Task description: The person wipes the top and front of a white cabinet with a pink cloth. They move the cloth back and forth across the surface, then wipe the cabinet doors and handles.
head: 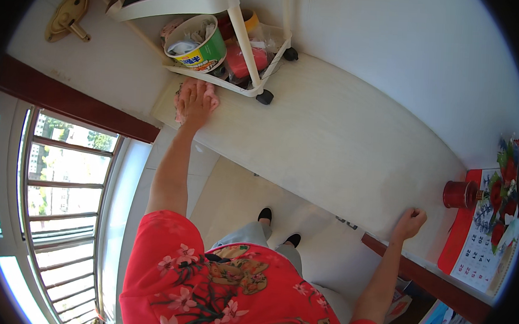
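Note:
My left hand (195, 106) is spread over a bunched pink cloth (211, 91), pressing it against the pale countertop (322, 134) at its left end. The cloth lies right beside the lower shelf of a white wheeled rack. Over at the right, my right hand (410, 223) rests near the front edge of the same surface with its fingers curled in. Nothing shows in that hand. A red pot (459, 194) holding artificial flowers (497, 196) stands beyond it.
The rack's lower shelf (228, 84) holds a green and white paper tub (197, 44) and several bagged items. Black casters (265, 97) support it on the countertop. A wall calendar (475, 252) hangs at right. Left is a barred window (66, 196); a brass-coloured bracket (69, 18) juts from the wall.

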The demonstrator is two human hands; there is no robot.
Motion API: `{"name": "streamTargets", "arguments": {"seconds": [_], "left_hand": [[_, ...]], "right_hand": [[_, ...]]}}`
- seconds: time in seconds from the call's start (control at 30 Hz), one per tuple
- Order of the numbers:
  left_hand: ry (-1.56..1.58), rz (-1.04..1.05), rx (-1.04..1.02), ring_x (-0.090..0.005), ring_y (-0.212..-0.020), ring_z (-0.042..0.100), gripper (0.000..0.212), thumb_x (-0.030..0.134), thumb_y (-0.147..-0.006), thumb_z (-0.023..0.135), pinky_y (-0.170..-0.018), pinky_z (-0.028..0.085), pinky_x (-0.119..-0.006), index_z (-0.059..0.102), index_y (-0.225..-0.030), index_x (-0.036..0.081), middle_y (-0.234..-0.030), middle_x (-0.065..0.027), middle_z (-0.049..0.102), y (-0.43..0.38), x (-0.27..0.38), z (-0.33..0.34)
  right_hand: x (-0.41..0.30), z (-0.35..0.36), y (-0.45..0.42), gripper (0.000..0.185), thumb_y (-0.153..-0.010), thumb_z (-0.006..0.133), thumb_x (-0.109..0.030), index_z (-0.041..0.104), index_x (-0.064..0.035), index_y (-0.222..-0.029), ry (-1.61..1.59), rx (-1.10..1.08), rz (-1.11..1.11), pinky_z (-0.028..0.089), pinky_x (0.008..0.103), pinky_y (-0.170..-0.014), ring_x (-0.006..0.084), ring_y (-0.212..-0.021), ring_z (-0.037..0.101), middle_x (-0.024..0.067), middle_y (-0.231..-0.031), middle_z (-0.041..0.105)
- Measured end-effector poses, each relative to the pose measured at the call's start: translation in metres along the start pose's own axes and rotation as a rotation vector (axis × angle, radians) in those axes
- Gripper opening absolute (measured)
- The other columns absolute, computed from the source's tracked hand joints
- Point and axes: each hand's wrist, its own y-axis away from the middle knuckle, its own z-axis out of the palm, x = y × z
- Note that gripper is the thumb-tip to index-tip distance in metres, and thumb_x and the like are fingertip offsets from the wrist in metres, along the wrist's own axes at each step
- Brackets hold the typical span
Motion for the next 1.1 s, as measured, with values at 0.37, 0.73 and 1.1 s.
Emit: {"name": "streamTargets", "arguments": {"seconds": [0.37, 0.73, 1.1], "left_hand": [[0.004, -0.358, -0.187, -0.0361, -0.144, 0.015, 0.057, 0.055, -0.097, 0.028, -0.111, 0.011, -0.058, 0.030, -0.148, 0.031, -0.158, -0.0133, 0.016, -0.014, -0.051, -0.001], [0.112, -0.566, -0.108, -0.0373, -0.147, 0.014, 0.067, 0.062, -0.096, 0.024, -0.115, 0.009, -0.054, 0.028, -0.152, 0.026, -0.158, -0.0198, 0.020, 0.046, 0.007, -0.034], [0.150, -0.250, 0.197, -0.0436, -0.141, 0.027, 0.061, 0.052, -0.095, 0.042, -0.113, 0.017, -0.059, 0.042, -0.145, 0.017, -0.150, -0.0263, 0.034, 0.146, 0.160, -0.058]], "right_hand": [[-0.003, -0.004, 0.000, 0.013, -0.087, 0.057, -0.016, 0.053, -0.0050, -0.092, 0.100, 0.044, -0.005, 0.047, 0.0403, -0.075, 0.0285, -0.084, 0.059, 0.0099, -0.095, 0.057], [-0.004, 0.001, -0.003, 0.014, -0.085, 0.057, -0.017, 0.053, -0.0030, -0.088, 0.104, 0.008, -0.011, 0.047, 0.0423, -0.078, 0.0318, -0.089, 0.057, 0.0126, -0.094, 0.056], [-0.011, 0.002, 0.001, 0.016, -0.085, 0.056, -0.018, 0.054, -0.0037, -0.092, 0.101, 0.014, -0.014, 0.048, 0.0439, -0.077, 0.0324, -0.092, 0.058, 0.0129, -0.103, 0.056]]}}
